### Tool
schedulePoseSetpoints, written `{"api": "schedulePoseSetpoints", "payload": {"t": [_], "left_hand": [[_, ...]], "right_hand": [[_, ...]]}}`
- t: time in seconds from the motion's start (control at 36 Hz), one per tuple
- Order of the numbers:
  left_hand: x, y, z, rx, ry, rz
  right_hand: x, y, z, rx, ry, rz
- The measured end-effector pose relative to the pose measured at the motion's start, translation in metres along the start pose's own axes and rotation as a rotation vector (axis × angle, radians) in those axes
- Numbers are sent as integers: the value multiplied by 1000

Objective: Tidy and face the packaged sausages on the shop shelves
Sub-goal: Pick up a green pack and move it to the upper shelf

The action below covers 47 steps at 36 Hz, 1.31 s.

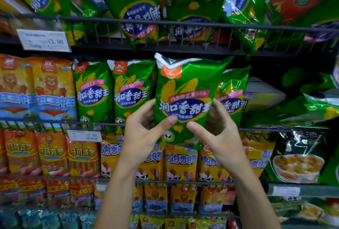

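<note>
Packed wire shelves (165,22); green pack (185,96) between both hands.

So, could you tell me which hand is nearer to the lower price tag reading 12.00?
Left. The left hand grips the held green pack just right of the lower price tag; the right hand grips the pack's far side, farther away.

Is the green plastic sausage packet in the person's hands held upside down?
No, the green plastic sausage packet is upright, its lettering readable, gripped at its sides by the left hand and right hand.
</note>
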<state>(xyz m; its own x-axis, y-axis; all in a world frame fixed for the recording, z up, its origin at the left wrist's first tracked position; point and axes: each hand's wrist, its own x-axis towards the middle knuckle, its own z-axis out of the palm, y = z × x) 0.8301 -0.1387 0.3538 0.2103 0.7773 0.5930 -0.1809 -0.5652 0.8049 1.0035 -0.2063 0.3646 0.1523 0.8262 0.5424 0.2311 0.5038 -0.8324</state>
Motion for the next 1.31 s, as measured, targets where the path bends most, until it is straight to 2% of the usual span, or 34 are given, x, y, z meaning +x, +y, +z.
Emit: {"api": "schedulePoseSetpoints", "payload": {"t": [0.08, 0.22, 0.39, 0.58, 0.89, 1.03, 1.17, 1.31], "left_hand": [[8, 7, 2, -11, 5, 6], [14, 5, -1, -47, -204, -79], [20, -3, -5, 8, -41, -34], [25, 5, -9, 84, -94, -43], [42, 9, -11, 38, -172, -59], [54, 9, -13, 15, -125, -10], [61, 12, -15, 45, -109, -12], [61, 6, -34, 175, -209, -15]], "right_hand": [[6, 1, 2, -14, 59, -64], [13, 0, 6, 13, 136, -90], [19, 8, 10, 10, 81, -36], [22, 7, 4, -37, -65, 0], [36, 7, 3, -40, -23, -34], [54, 6, 0, -134, -151, 0], [61, 6, 5, -163, -75, -45], [62, 19, 7, -155, 43, -40]]}}
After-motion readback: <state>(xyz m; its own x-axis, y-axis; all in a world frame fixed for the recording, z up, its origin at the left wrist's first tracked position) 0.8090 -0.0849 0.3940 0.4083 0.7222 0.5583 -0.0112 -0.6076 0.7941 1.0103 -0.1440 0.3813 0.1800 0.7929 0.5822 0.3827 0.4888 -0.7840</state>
